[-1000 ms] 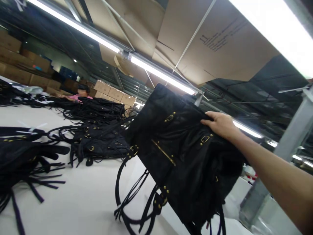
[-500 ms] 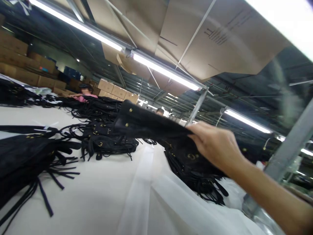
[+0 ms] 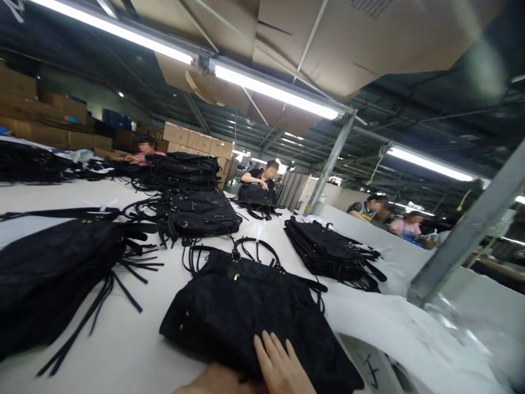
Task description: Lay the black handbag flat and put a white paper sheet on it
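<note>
Here the right hand (image 3: 283, 366) lies flat, fingers spread, on the black bag (image 3: 250, 306) upon the white surface (image 3: 135, 350). The left hand (image 3: 213, 382) shows only partly at the bag's near edge, so I cannot tell its grip.

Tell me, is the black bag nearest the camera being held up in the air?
No, the black handbag lies flat on the white table, with a hand resting fingers-flat on its near edge.
</note>
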Available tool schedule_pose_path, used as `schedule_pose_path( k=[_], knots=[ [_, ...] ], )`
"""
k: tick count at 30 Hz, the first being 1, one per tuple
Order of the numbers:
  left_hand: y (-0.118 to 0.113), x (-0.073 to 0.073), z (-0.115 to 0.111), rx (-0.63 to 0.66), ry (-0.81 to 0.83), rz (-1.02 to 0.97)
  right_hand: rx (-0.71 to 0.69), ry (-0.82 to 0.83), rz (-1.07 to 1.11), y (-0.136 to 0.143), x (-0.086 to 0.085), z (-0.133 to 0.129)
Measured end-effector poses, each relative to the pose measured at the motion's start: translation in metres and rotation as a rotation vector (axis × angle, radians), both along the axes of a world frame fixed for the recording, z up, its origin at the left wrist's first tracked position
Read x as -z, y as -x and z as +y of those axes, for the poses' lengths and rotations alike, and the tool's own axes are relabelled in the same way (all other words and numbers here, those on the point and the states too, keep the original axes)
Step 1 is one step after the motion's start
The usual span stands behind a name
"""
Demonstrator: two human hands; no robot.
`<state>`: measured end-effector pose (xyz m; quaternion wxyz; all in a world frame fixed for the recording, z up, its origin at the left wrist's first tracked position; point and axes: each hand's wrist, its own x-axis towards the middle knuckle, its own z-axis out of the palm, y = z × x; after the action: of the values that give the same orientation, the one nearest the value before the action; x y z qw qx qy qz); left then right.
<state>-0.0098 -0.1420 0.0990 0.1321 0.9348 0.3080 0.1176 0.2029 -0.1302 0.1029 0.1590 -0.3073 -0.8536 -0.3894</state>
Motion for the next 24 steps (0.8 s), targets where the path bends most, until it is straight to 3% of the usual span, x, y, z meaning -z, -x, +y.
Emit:
schedule_pose_path(
  k=[2, 4, 10, 13, 16, 21, 24],
  knots=[
    [-0.001, 0.0, -0.006, 0.048, -0.082, -0.013, 0.058, 0.067, 0.026, 0.007, -0.017, -0.005],
    [0.001, -0.001, -0.013, 0.072, -0.172, 0.008, 0.111, 0.117, 0.026, 0.015, -0.023, -0.01],
    [0.001, -0.009, -0.028, 0.085, -0.356, 0.102, 0.085, 0.196, 0.009, 0.018, -0.018, -0.017],
    [0.001, -0.018, -0.029, 0.103, -0.357, 0.102, 0.113, 0.255, 0.068, 0.017, -0.021, -0.015],
    [-0.001, -0.024, -0.029, 0.108, -0.329, 0.101, 0.104, 0.278, 0.113, 0.02, -0.013, -0.012],
    [0.007, -0.009, -0.043, 0.055, -0.423, 0.097, 0.074, 0.23, 0.153, 0.024, 0.014, -0.009],
    [0.025, 0.006, -0.057, 0.012, -0.559, 0.12, 0.093, 0.237, 0.156, 0.025, 0.017, -0.008]
  ],
)
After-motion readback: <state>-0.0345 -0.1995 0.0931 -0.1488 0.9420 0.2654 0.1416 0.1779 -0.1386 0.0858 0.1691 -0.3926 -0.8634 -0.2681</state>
